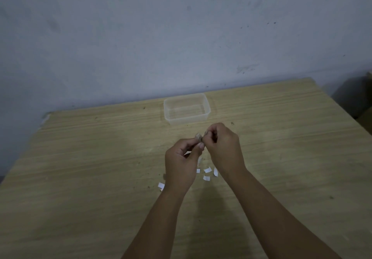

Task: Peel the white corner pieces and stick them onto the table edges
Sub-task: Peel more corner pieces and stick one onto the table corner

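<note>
Both hands raised together above the wooden table [80, 158], fingertips meeting. Left hand [181, 164] curled, pinching a small pale corner piece [198, 138] between thumb and fingers; right hand [223, 146] curled too, nipping at the same piece from the other side. Piece too small and blurred for more detail. Beneath the wrists, at least 5 white paper scraps [207, 170] scattered on the tabletop. Farther back, near the wall [141, 37], 1 clear plastic container [187, 108]
</note>
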